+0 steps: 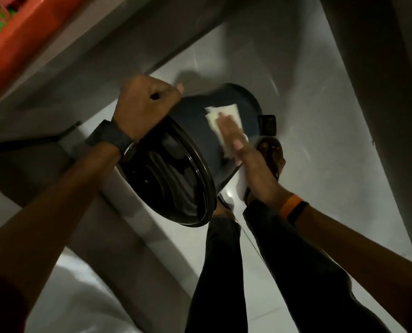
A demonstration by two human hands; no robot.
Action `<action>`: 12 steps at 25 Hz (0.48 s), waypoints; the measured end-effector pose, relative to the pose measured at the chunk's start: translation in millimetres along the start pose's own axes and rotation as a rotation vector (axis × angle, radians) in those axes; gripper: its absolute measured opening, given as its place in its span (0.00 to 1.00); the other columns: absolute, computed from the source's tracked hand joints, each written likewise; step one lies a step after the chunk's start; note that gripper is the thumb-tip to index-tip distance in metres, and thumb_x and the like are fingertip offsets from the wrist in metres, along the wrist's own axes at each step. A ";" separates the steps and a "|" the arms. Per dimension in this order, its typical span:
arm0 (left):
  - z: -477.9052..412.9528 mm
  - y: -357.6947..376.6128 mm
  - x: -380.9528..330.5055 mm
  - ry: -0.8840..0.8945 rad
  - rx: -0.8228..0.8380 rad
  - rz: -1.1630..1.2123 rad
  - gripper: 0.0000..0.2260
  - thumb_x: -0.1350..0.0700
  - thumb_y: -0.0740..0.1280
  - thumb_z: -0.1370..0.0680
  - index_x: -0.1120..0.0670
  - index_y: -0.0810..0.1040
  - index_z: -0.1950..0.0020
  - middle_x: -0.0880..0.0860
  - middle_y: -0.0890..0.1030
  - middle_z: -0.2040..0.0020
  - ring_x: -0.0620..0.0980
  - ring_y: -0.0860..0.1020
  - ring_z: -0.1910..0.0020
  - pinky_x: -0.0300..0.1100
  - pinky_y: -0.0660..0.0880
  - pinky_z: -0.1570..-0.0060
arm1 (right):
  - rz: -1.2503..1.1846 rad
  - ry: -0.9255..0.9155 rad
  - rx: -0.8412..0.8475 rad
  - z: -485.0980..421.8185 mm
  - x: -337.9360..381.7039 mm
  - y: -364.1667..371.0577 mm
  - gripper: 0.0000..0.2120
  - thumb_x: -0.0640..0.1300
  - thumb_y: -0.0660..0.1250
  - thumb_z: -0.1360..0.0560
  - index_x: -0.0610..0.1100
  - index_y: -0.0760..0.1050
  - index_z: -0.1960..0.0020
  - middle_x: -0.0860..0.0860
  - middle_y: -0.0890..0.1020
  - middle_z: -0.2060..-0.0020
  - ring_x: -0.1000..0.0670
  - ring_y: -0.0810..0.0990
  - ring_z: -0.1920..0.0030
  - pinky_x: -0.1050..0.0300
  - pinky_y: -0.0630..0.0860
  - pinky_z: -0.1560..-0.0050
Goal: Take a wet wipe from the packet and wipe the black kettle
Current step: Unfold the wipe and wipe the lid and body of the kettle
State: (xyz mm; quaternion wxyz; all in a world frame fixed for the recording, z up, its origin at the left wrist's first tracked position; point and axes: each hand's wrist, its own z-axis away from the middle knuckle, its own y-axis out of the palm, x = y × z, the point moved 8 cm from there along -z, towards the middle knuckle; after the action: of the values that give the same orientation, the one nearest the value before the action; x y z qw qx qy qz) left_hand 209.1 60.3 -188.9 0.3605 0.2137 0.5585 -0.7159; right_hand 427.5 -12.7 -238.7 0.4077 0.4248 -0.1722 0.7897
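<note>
The black kettle (193,131) is held up in the air over the floor, tilted with its lidded top (171,179) turned toward me. My left hand (145,104) is closed in a fist around its handle at the upper left; the handle itself is hidden by the fingers. A white wet wipe (224,118) lies flat against the kettle's dark side. My right hand (236,138) presses on the wipe with its fingers stretched out, and is blurred. The wipe packet is not in view.
A grey counter edge (85,75) runs diagonally at the upper left, with an orange object (20,37) above it. Below are pale floor tiles (320,145), my dark trousers (224,272) and a sandalled foot (272,155). A small black block (267,124) lies on the floor.
</note>
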 end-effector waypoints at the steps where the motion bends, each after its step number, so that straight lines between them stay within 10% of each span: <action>1: -0.6 -4.4 12.4 -0.089 -0.071 0.103 0.24 0.54 0.64 0.19 0.60 0.65 0.74 0.49 0.64 0.75 0.44 0.62 0.73 0.42 0.60 0.68 | -0.027 0.108 -0.086 -11.9 -15.2 -19.8 0.22 0.55 0.46 0.14 0.58 0.53 0.20 0.54 0.54 0.17 0.52 0.51 0.16 0.44 0.50 0.16; 5: 42.5 -11.1 -17.9 0.233 -0.347 -0.074 0.12 0.56 0.59 0.19 0.57 0.74 0.61 0.51 0.77 0.63 0.54 0.74 0.60 0.52 0.69 0.54 | -0.051 0.324 -0.242 -66.3 -47.6 -66.2 0.27 0.55 0.46 0.13 0.49 0.49 0.17 0.48 0.54 0.17 0.46 0.53 0.16 0.42 0.52 0.16; 8: 98.1 64.3 -77.1 0.664 0.008 -0.321 0.14 0.48 0.63 0.23 0.54 0.82 0.47 0.56 0.82 0.51 0.59 0.78 0.53 0.53 0.72 0.52 | -0.039 0.432 -0.216 -84.5 -58.5 -69.3 0.29 0.56 0.46 0.13 0.44 0.52 0.17 0.45 0.57 0.17 0.46 0.54 0.17 0.44 0.51 0.16; 12: 98.7 88.3 -78.9 0.596 0.111 -0.431 0.13 0.45 0.62 0.21 0.53 0.77 0.53 0.54 0.78 0.58 0.56 0.75 0.59 0.49 0.70 0.60 | -0.103 0.454 -0.162 -71.4 -51.8 -68.6 0.29 0.58 0.47 0.14 0.44 0.58 0.18 0.44 0.63 0.19 0.46 0.62 0.19 0.44 0.55 0.17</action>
State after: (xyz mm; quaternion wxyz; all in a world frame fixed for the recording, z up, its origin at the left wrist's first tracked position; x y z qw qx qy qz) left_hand 336.5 -22.2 -161.8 0.0109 0.3095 0.6315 -0.7108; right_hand 459.7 47.4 -327.3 0.5083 0.2105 -0.1172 0.8268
